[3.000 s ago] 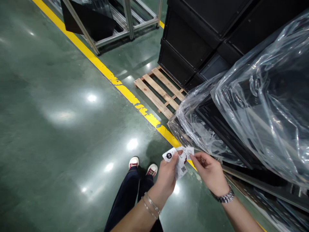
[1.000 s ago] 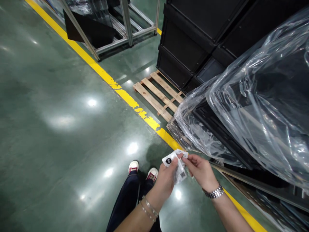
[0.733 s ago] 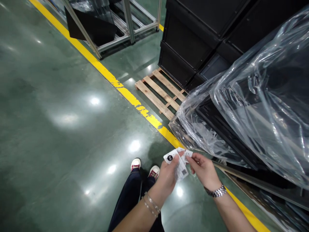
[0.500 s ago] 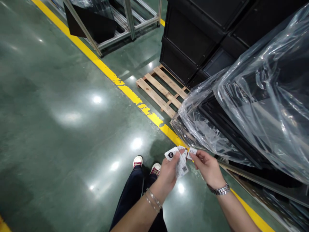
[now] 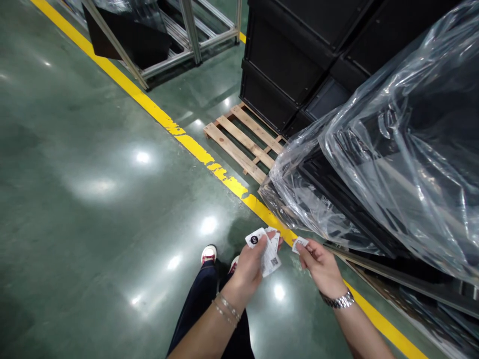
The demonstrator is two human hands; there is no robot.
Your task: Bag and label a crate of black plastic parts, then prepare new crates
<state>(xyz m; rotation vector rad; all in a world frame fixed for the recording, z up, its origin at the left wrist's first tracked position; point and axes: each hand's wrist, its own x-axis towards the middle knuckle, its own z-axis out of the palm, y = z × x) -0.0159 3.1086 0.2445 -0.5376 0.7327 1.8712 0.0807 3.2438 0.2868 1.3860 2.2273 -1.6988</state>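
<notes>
My left hand (image 5: 249, 266) is closed around a small bunch of white printed labels (image 5: 266, 249), one with a black round mark, another with a QR code. My right hand (image 5: 322, 267), with a metal watch on the wrist, pinches a single small white label (image 5: 299, 243) between thumb and fingertips, held a little apart from the bunch. Both hands hover over the green floor, just in front of my legs and shoes (image 5: 208, 254).
A yellow floor line (image 5: 194, 146) runs diagonally. Right of it sit black trays wrapped in clear plastic film (image 5: 392, 164), a wooden pallet (image 5: 243, 142) carrying stacked black crates (image 5: 292, 60), and a metal frame rack (image 5: 179, 35) at the top.
My right hand has drawn one small label away from the bunch in my left hand, leaving a gap between them. The view has shifted slightly.
</notes>
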